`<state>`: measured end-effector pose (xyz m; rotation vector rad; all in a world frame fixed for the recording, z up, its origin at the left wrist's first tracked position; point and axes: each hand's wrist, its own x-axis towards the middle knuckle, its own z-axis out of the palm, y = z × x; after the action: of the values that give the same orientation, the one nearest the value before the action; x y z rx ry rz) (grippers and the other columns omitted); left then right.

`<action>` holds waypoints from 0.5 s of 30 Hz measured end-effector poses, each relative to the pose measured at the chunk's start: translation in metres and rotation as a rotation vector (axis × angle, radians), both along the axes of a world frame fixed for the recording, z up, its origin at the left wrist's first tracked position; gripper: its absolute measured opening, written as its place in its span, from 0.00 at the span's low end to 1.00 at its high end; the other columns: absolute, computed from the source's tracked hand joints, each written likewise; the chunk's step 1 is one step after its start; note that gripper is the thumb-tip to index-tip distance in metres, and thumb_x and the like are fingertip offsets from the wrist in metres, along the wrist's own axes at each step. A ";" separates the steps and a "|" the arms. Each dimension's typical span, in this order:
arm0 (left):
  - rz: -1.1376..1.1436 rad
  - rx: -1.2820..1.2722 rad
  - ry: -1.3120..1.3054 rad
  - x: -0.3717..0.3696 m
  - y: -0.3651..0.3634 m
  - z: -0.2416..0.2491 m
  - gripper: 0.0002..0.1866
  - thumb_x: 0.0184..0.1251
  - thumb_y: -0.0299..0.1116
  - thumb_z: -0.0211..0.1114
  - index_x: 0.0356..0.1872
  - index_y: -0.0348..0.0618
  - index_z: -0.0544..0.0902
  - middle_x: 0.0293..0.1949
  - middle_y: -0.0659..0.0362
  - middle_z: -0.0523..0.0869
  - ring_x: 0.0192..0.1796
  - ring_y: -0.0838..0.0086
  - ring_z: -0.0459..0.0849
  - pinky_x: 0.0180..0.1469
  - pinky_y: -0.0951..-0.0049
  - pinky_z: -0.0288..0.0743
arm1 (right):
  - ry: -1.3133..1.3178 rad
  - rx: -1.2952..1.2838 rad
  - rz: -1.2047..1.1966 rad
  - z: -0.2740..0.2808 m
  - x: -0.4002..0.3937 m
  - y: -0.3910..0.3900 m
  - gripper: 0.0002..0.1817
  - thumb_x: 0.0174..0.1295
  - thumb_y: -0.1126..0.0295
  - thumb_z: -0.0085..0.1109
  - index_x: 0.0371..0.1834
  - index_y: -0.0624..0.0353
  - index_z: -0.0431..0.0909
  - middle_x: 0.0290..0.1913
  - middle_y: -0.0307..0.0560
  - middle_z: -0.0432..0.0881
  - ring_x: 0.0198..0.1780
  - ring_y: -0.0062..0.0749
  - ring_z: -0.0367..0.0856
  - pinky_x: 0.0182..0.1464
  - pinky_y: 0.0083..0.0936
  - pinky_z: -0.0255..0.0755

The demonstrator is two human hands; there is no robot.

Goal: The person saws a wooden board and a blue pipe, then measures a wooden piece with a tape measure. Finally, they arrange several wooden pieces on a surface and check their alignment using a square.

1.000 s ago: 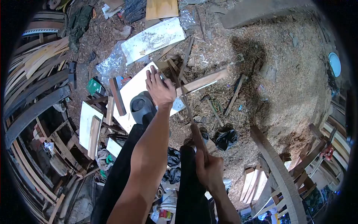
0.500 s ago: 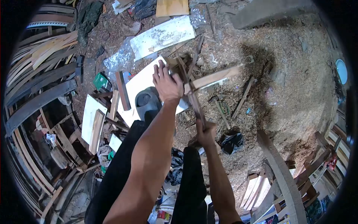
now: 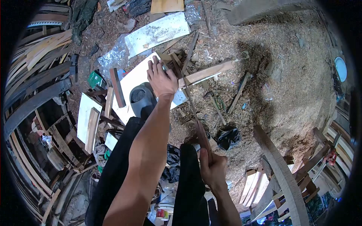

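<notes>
Over the sawdust floor: left hand (image 3: 161, 80) flat, fingers spread, pinning batten (image 3: 205, 73) on white board (image 3: 132, 84). Right hand (image 3: 213, 168) fisted on saw (image 3: 192, 109), blade just beside left thumb. Risk: a jumped stroke nicks it; batten may pivot.

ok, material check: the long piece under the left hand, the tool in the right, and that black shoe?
Long strip: bare wood, pale, unfinished grain. Tool in the right hand: looks like a handsaw, thin dark metal blade with a brownish, probably wooden handle. Shoe: matte black, moulded, likely rubber or foam.
</notes>
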<state>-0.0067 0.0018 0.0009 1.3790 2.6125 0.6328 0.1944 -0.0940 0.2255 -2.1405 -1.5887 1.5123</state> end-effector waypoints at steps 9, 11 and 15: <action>-0.022 -0.031 0.038 -0.001 0.004 0.003 0.22 0.56 0.32 0.54 0.53 0.34 0.75 0.70 0.50 0.67 0.74 0.54 0.59 0.73 0.51 0.52 | 0.212 0.213 0.009 -0.099 -0.021 0.028 0.24 0.65 0.57 0.62 0.17 0.66 0.78 0.10 0.46 0.68 0.13 0.25 0.68 0.20 0.32 0.63; 0.008 -0.065 -0.002 -0.001 0.004 0.003 0.22 0.56 0.32 0.54 0.52 0.35 0.75 0.69 0.51 0.68 0.74 0.55 0.59 0.72 0.52 0.52 | 0.312 0.201 -0.071 -0.131 -0.002 0.014 0.23 0.65 0.60 0.61 0.15 0.64 0.75 0.10 0.47 0.66 0.12 0.26 0.66 0.20 0.31 0.61; 0.023 -0.063 0.025 0.000 0.002 -0.001 0.21 0.57 0.32 0.54 0.52 0.36 0.75 0.69 0.52 0.69 0.73 0.56 0.60 0.72 0.52 0.53 | 0.447 0.434 0.003 -0.187 0.009 -0.017 0.20 0.64 0.66 0.57 0.15 0.64 0.74 0.09 0.45 0.63 0.11 0.29 0.61 0.18 0.30 0.58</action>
<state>-0.0064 0.0042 0.0001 1.3498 2.6471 0.5341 0.2029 -0.1108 0.0389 -1.4533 -1.5695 1.3605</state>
